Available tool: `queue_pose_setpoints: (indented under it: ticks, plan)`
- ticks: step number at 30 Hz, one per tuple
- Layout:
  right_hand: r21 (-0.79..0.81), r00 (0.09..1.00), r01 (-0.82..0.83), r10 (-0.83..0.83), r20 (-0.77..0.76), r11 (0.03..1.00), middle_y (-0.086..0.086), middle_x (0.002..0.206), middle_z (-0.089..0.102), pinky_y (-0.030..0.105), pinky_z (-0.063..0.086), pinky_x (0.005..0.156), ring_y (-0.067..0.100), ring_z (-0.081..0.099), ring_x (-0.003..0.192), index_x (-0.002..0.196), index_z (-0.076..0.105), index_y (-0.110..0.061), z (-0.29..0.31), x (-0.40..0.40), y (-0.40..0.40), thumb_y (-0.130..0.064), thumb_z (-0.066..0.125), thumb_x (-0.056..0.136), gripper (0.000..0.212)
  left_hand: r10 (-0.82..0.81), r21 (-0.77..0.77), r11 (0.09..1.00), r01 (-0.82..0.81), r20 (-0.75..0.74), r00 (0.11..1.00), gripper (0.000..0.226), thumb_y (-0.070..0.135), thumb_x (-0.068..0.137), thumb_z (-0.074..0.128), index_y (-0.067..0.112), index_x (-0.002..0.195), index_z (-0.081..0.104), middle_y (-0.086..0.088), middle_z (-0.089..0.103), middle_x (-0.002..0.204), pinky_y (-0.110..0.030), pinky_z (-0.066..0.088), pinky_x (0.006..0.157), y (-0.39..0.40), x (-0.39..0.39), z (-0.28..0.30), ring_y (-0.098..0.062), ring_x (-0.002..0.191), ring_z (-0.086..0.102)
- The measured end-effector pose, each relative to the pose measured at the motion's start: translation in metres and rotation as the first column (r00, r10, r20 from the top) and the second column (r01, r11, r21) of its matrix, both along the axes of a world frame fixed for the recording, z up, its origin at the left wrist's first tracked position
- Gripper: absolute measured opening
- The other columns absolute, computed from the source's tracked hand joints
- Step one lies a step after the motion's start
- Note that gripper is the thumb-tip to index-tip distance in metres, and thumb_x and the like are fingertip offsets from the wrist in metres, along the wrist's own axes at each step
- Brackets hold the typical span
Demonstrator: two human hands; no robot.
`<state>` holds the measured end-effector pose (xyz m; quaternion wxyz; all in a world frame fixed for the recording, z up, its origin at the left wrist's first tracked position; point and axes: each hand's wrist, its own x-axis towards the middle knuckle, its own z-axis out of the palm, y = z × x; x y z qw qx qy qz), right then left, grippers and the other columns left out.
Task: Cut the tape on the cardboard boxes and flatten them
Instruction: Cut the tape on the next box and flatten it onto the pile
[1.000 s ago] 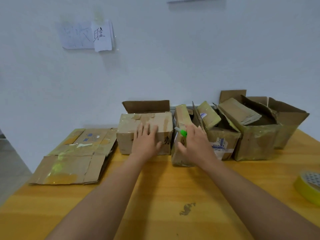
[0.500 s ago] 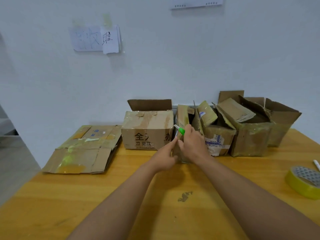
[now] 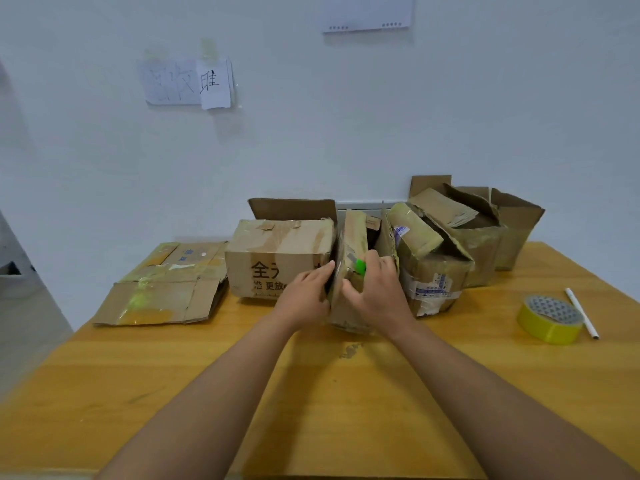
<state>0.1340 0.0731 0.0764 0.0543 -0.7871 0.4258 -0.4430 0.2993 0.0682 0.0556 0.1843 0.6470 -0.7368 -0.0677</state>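
Both hands are on a narrow box [image 3: 351,271] standing on end near the middle of the wooden table [image 3: 311,393], wedged between a printed box [image 3: 277,258] on its left and a labelled box [image 3: 433,278] on its right. The left hand [image 3: 304,299] has its fingers wrapped over the narrow box's left edge, gripping it. The right hand [image 3: 377,292] is curled round a green cutter [image 3: 360,265] — its thumb lies against the box's front face, and the green tip sits at the taped upper part of the box. Whether a blade is touching the tape cannot be told.

The printed box is closed at the top with brown tape, one flap standing up behind it. Further right, beyond the labelled box, two open boxes [image 3: 485,233] stand against the wall with loose cardboard pieces stuck in them.

At the table's left edge lies a flattened stack [image 3: 166,285] of cardboard, streaked with yellow tape. On the right side of the table a yellow tape roll [image 3: 549,318] rests flat — just beside it, a white pen [image 3: 581,313]. Two paper notes [image 3: 188,81] hang on the white wall above.
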Motion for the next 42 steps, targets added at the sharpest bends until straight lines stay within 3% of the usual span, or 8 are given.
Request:
queue_pose_setpoints:
  ticks: [5,9,16,25,31,35,38,42]
  plan:
    - [0.050,0.997,0.057,-0.059,0.039,0.997,0.003,0.094,0.042,0.019,0.031,0.068,0.016,0.038,0.083,0.101,0.046,-0.011,-0.007,-0.010,0.000,-0.024,0.070,0.083,0.033,0.030,0.057,0.998,-0.040,0.172,0.985,0.088,0.010,0.091,0.054,0.036,0.158,0.003,0.014,0.008,0.165,-0.043,0.028,0.119,-0.011,0.003,0.004,-0.019,0.151,0.014]
    - [0.098,0.997,0.062,-0.065,0.028,0.993,0.005,0.099,0.041,0.021,0.039,0.071,0.017,0.042,0.086,0.102,0.043,-0.015,-0.002,-0.021,-0.007,-0.027,0.068,0.084,0.033,0.107,0.131,0.983,-0.125,0.142,0.984,0.085,0.007,0.091,0.051,0.036,0.158,0.007,0.006,0.010,0.166,-0.039,0.035,0.115,-0.018,0.016,-0.005,-0.022,0.150,0.019]
    - [0.064,0.994,0.039,-0.032,-0.104,0.997,-0.002,0.093,0.037,0.029,0.045,0.076,0.017,0.039,0.088,0.099,0.042,-0.015,-0.009,-0.018,-0.028,-0.025,0.066,0.085,0.029,0.219,-0.232,0.950,-0.211,0.008,0.976,0.064,0.021,0.094,0.057,0.025,0.153,0.031,-0.004,0.037,0.151,-0.039,0.034,0.113,-0.035,0.026,-0.009,-0.023,0.139,0.031]
    - [-0.094,0.990,0.021,-0.008,0.143,0.995,0.007,0.095,0.046,0.009,0.035,0.063,0.016,0.043,0.079,0.099,0.050,-0.009,0.029,-0.020,-0.020,-0.034,0.060,0.077,0.035,0.052,-0.116,0.991,-0.063,-0.098,0.994,0.089,0.018,0.090,0.061,0.033,0.158,0.007,-0.001,0.011,0.164,-0.044,0.020,0.121,-0.034,0.008,-0.019,-0.021,0.151,0.009]
    - [-0.152,0.949,-0.006,0.053,0.312,0.988,0.005,0.088,0.054,0.014,0.038,0.069,0.020,0.049,0.081,0.089,0.045,-0.018,0.065,-0.040,0.005,-0.026,0.058,0.075,0.021,0.003,-0.005,1.000,-0.003,-0.043,0.999,0.135,0.049,0.072,0.084,0.039,0.151,-0.025,0.003,-0.021,0.164,-0.045,0.008,0.121,-0.007,0.007,-0.024,-0.023,0.152,-0.007]
    - [-0.168,0.899,-0.050,0.118,0.423,0.985,0.010,0.080,0.061,0.031,0.047,0.064,0.025,0.057,0.073,0.079,0.035,-0.032,0.081,-0.059,0.018,-0.019,0.056,0.075,0.025,-0.013,-0.011,1.000,0.011,-0.293,0.956,0.149,0.055,0.059,0.089,0.039,0.149,-0.029,0.005,-0.015,0.165,-0.054,0.015,0.122,0.013,0.006,-0.018,-0.022,0.152,-0.006]
    - [-0.151,0.823,-0.092,0.161,0.546,0.984,0.013,0.072,0.052,0.028,0.043,0.062,0.019,0.048,0.064,0.077,0.035,-0.024,0.087,-0.072,0.024,-0.015,0.053,0.078,0.020,-0.032,0.012,0.999,0.041,-0.425,0.905,0.150,0.044,0.060,0.092,0.038,0.149,-0.029,0.011,0.000,0.163,-0.048,0.024,0.120,0.031,0.006,-0.013,-0.017,0.151,0.008]
    - [-0.103,0.816,-0.057,0.105,0.568,0.993,0.003,0.069,0.042,0.015,0.038,0.058,0.005,0.038,0.058,0.076,0.032,-0.022,0.084,-0.083,0.035,-0.012,0.049,0.083,0.021,-0.006,-0.010,1.000,0.002,-0.373,0.928,0.147,0.050,0.059,0.091,0.041,0.150,-0.024,0.008,0.009,0.162,-0.052,0.027,0.118,0.051,0.007,-0.010,-0.021,0.148,0.016]
